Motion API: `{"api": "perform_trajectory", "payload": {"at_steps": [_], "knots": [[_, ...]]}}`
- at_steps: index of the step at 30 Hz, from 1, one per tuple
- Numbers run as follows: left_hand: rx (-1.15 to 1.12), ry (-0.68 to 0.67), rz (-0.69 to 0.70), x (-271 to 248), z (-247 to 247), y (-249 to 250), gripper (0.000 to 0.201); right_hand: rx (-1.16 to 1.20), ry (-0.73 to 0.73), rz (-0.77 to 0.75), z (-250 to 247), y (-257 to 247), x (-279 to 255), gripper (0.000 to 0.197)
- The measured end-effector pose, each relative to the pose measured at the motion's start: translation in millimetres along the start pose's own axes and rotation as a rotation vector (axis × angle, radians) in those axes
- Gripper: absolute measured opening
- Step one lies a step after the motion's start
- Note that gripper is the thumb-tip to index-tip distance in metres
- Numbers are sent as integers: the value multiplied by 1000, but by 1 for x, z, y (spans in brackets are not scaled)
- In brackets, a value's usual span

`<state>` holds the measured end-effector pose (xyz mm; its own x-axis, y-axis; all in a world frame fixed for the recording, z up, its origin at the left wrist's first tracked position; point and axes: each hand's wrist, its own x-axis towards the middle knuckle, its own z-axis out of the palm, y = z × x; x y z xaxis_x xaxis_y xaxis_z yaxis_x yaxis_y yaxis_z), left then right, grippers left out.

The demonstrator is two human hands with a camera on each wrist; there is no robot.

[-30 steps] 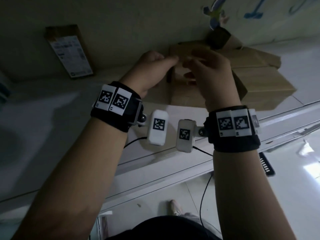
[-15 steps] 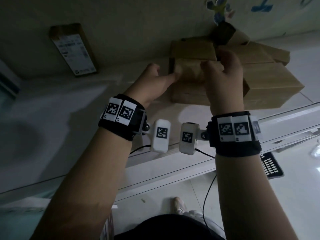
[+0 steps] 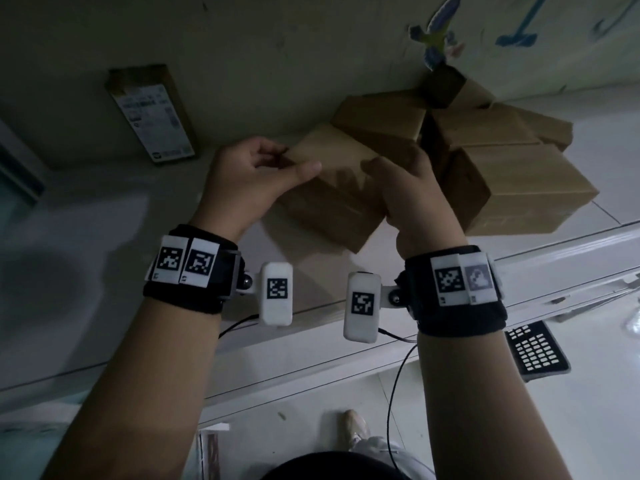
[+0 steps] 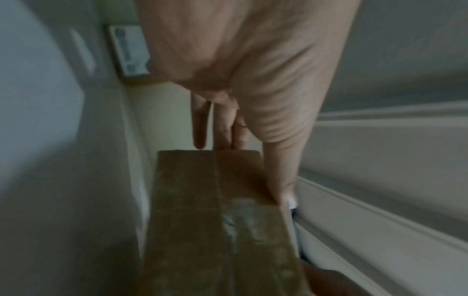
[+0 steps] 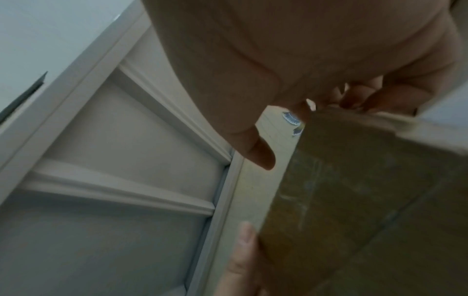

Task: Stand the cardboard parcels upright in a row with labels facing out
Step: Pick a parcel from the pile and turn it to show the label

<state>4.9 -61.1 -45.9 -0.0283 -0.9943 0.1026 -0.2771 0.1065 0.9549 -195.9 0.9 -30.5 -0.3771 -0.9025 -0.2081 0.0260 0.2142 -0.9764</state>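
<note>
Both hands hold one plain brown cardboard parcel (image 3: 332,192) above the white shelf (image 3: 86,237), tilted, with no label showing. My left hand (image 3: 263,168) grips its left end, thumb on the near face and fingers behind. My right hand (image 3: 412,188) grips its right end. The left wrist view shows the taped parcel (image 4: 220,220) with my thumb along its side. The right wrist view shows the same parcel (image 5: 367,200) under my curled fingers. A labelled parcel (image 3: 152,114) leans upright against the wall at the left, its white label facing out.
A loose heap of several brown parcels (image 3: 502,168) lies at the right against the wall. Stickers (image 3: 436,39) mark the wall above them. The shelf's front edge (image 3: 485,271) runs below my wrists. A keyboard (image 3: 535,351) sits lower right.
The parcel has come out of the heap, toward me and to the left, and now hangs tilted between both hands. My hands have spread apart to its ends.
</note>
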Motion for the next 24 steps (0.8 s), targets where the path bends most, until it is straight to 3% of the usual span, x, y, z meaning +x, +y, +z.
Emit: {"api": "perform_trajectory", "payload": {"at_steps": [5,8,12,14,19,21,24], "knots": [[-27,129,192,-12,-20,10,36,9,-164,44,15,-3,-6,75],[-152,153,243,-14,-32,12,30,22,-304,36,26,2,-8,92],[-186,343,276,-16,-45,12,41,-60,-451,-81,40,1,-9,116],[-242,402,283,-19,-49,10,45,-75,-489,-110,45,3,-4,115],[-363,362,368,-33,-67,7,53,55,-579,-55,60,8,1,110],[-387,300,358,-39,-75,3,63,159,-643,9,64,8,0,98],[-324,266,254,-46,-83,-10,84,211,-709,57,71,9,-4,53]]}}
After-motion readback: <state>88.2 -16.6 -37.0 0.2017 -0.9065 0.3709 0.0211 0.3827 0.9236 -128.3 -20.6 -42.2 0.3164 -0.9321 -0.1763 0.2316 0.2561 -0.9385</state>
